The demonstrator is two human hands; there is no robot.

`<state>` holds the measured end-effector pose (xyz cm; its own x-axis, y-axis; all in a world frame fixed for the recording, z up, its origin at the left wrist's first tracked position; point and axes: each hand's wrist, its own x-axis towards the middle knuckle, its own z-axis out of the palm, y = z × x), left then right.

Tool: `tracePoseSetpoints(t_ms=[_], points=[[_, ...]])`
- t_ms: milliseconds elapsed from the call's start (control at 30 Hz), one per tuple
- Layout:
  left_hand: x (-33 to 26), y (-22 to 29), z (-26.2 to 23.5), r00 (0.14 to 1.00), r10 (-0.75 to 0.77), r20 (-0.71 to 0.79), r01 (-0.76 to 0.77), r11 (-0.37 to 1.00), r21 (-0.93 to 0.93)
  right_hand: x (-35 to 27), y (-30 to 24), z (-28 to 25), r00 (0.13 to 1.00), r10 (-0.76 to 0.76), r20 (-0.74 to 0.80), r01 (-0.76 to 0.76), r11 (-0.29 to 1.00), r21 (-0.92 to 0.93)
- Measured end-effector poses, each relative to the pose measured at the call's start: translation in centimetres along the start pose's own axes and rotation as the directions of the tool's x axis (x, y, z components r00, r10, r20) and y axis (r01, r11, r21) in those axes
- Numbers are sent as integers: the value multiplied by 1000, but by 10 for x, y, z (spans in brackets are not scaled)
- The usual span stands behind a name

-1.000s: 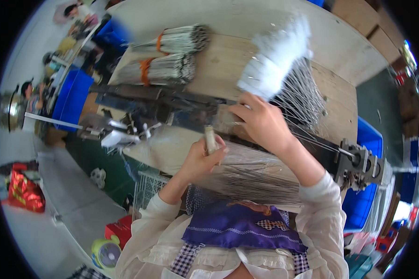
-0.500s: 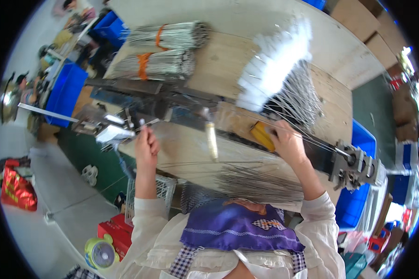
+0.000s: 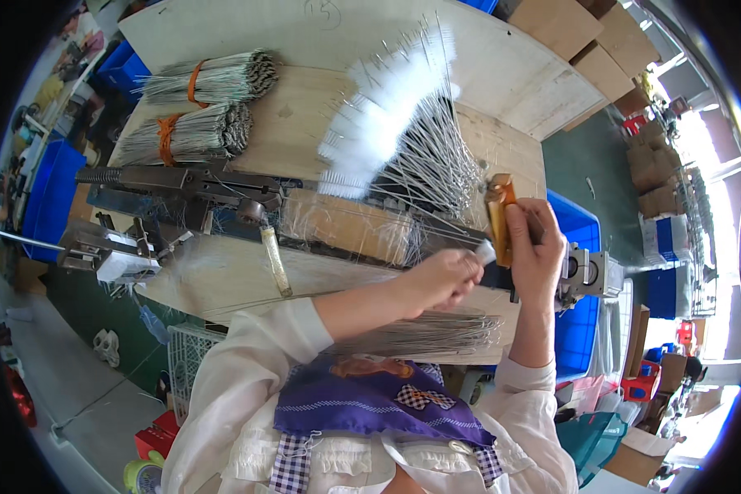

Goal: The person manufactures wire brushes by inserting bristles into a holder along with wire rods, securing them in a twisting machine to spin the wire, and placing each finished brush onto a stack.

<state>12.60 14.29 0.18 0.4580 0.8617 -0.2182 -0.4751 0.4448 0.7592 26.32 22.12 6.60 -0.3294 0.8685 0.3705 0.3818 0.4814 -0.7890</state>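
The orange wooden handle stands lengthwise away from the person at the tabletop's right end, right hand gripping it, left hand pinching a white tuft beside it.

Bright daylight, glare at right rim; fisheye bending edges; centre sharp.

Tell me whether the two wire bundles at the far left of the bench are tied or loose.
Tied. Each wire bundle has an orange band cinched around its middle, holding the wires together.
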Motion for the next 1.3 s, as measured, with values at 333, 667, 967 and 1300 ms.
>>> tracePoseSetpoints(t_ms=[333, 667, 967, 1300], points=[[-73, -8, -56, 579, 414, -702, -482, 869, 115, 26, 22, 92, 802, -370, 468, 441, 896, -47], [-88, -17, -66, 657, 347, -669, -396, 914, 85, 31, -22, 75, 679, -40, 733, -168, 963, 209], [-77, 9, -42, 818, 343, -463, -536, 747, -394, 54, -23, 75, 511, 107, 853, -160, 987, -28], [-95, 10, -55, 736, 388, -554, -672, 515, -532, 2, -52, 107, 646, -567, 511, 648, 761, 25]])
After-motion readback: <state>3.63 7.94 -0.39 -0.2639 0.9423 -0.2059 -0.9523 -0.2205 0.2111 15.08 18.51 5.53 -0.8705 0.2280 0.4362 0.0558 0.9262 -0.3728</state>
